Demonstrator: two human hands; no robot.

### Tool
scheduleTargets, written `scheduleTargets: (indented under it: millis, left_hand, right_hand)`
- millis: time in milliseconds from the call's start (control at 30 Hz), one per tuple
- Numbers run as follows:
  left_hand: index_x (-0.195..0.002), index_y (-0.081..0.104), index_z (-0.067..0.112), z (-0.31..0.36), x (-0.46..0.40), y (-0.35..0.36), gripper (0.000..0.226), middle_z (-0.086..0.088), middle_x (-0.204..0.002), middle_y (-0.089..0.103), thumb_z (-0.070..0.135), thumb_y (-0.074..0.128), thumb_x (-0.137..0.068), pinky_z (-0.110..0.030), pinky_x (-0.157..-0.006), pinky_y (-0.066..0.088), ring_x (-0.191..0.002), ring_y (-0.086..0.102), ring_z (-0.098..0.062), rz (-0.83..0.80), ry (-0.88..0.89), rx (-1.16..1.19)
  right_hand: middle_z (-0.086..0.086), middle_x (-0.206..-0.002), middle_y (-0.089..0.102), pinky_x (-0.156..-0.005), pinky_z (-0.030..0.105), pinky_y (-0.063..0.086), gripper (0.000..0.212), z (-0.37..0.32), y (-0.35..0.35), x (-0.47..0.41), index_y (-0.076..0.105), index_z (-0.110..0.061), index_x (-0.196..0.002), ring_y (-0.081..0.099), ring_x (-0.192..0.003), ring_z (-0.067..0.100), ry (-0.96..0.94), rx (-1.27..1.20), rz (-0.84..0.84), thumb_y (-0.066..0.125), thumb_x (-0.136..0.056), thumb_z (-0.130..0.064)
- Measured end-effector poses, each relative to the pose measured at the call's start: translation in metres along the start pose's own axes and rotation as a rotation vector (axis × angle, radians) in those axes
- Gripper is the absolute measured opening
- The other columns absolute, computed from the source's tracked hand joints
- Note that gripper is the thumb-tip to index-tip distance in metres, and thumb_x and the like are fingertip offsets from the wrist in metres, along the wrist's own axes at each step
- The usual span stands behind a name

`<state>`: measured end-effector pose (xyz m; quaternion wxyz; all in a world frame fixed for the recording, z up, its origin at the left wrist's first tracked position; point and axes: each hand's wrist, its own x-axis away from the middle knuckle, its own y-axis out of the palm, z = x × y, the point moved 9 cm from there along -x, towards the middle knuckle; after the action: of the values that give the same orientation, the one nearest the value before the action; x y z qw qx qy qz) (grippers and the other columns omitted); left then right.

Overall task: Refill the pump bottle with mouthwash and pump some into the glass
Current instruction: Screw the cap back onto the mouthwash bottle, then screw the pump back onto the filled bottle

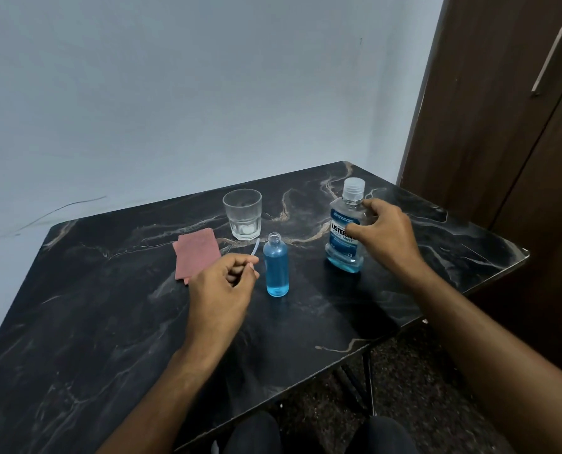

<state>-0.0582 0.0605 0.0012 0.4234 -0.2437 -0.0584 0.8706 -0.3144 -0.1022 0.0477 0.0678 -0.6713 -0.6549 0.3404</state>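
One head view, five loose items on a dark marbled surface (109, 322) that fills the lower and middle frame, against a pale grey wall.

Pump bottle (275, 265): small, clear, upright at frame centre, neck open with no top on it, blue liquid filling most of its body.

Mouthwash bottle (344, 231): larger, clear with a blue label, upright at centre right, clear cap (353, 190) on, blue liquid low in its base.

Glass (242, 213): clear tumbler, upright, above and left of the pump bottle and well apart from it; whether it holds anything cannot be told.

Cloth (196, 257): reddish, folded flat, left of centre, partly hidden by the left hand.

Left hand (222, 290): just beside the pump bottle on its left, fingers curled together around something of which only a thin clear tube (255, 248) shows, sticking up past the fingertips; the rest of it is hidden.

Right hand (384, 235): against the right side of the mouthwash bottle, thumb across the label and fingers at the shoulder, wrapped on the bottle, which stands on the surface.

Brown wooden door (502, 109) with a metal handle: upper right of frame. Dark-clad knees: bottom edge.
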Motion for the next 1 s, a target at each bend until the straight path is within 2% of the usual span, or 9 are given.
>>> scheduleTargets:
  millis: [167,233,367,433,500,600,667,900,1000]
  left_hand:
    - [-0.098,0.078,0.032,-0.006,-0.001,-0.003,0.021,0.014,-0.083,0.077,0.012,0.072,-0.094,-0.009,-0.068,0.052,-0.078,0.071,0.0,-0.011,-0.004,-0.025]
    - [-0.098,0.078,0.033,-0.01,-0.002,-0.004,0.02,0.014,-0.084,0.077,0.014,0.072,-0.094,-0.012,-0.069,0.053,-0.078,0.071,-0.002,-0.023,-0.026,-0.032]
    - [-0.098,0.079,0.03,-0.016,-0.007,-0.013,0.017,0.017,-0.084,0.077,0.015,0.072,-0.094,-0.009,-0.066,0.05,-0.074,0.069,0.006,-0.015,-0.059,-0.019]
    - [-0.098,0.079,0.029,-0.017,-0.009,-0.019,0.018,0.018,-0.083,0.076,0.013,0.072,-0.094,-0.004,-0.064,0.048,-0.073,0.068,0.009,-0.002,-0.064,-0.024]
    - [-0.099,0.079,0.027,-0.02,-0.013,-0.025,0.018,0.019,-0.084,0.076,0.012,0.071,-0.094,-0.003,-0.065,0.048,-0.074,0.068,0.009,0.014,-0.074,-0.034]
    - [-0.102,0.08,0.026,-0.025,-0.018,-0.031,0.021,0.018,-0.093,0.077,0.011,0.065,-0.097,-0.004,-0.074,0.05,-0.084,0.071,0.004,0.052,-0.075,-0.045]
    - [-0.108,0.079,0.024,-0.025,-0.018,-0.032,0.027,0.016,-0.101,0.077,0.008,0.059,-0.099,-0.003,-0.078,0.048,-0.093,0.071,0.004,0.068,-0.059,-0.045]
    - [-0.109,0.075,0.027,-0.03,-0.019,-0.035,0.033,0.015,-0.102,0.074,0.003,0.055,-0.1,-0.006,-0.081,0.051,-0.09,0.065,0.017,0.111,-0.06,-0.018]
    - [-0.11,0.075,0.026,-0.031,-0.018,-0.032,0.035,0.011,-0.106,0.076,0.002,0.05,-0.103,-0.01,-0.085,0.053,-0.098,0.07,0.005,0.096,-0.064,0.031]
  right_hand:
    - [0.007,-0.134,0.06,-0.093,0.034,0.055,0.073,0.005,0.004,0.003,0.049,-0.012,-0.144,0.06,-0.112,0.016,0.039,-0.003,-0.026,0.082,-0.079,-0.015]
    - [0.004,-0.134,0.051,-0.097,0.035,0.053,0.082,0.004,-0.004,0.012,0.043,-0.016,-0.147,0.054,-0.117,0.016,0.051,-0.005,0.082,0.085,-0.076,-0.022]
    - [-0.001,-0.111,0.05,-0.085,0.031,0.055,0.048,-0.019,-0.022,0.053,0.057,-0.018,-0.121,0.054,-0.096,0.011,-0.133,0.028,0.381,0.081,-0.08,-0.022]
    - [-0.001,-0.101,0.054,-0.077,0.015,0.05,0.025,-0.041,-0.003,0.071,0.065,-0.014,-0.102,0.052,-0.082,0.001,-0.305,-0.002,0.293,0.08,-0.082,-0.013]
    - [0.001,-0.094,0.059,-0.074,0.012,0.048,0.013,-0.064,0.03,0.089,0.072,-0.009,-0.094,0.054,-0.078,-0.001,-0.458,0.006,0.091,0.079,-0.083,-0.009]
    - [0.004,-0.104,0.06,-0.085,0.023,0.05,0.023,-0.09,0.089,0.115,0.075,-0.009,-0.11,0.058,-0.091,0.013,-0.554,0.087,-0.259,0.075,-0.088,-0.014]
    - [0.005,-0.111,0.059,-0.091,0.023,0.047,0.026,-0.105,0.118,0.127,0.072,-0.008,-0.116,0.056,-0.102,0.016,-0.618,0.127,-0.381,0.066,-0.091,-0.009]
    - [0.012,-0.128,0.049,-0.093,0.039,0.049,0.046,-0.124,0.184,0.138,0.045,-0.002,-0.141,0.043,-0.113,0.026,-0.811,0.521,-0.512,0.048,-0.096,0.0]
    - [0.011,-0.127,0.049,-0.09,0.038,0.048,0.043,-0.121,0.196,0.133,0.046,-0.004,-0.14,0.043,-0.114,0.026,-0.812,0.629,-0.535,0.049,-0.098,-0.003]
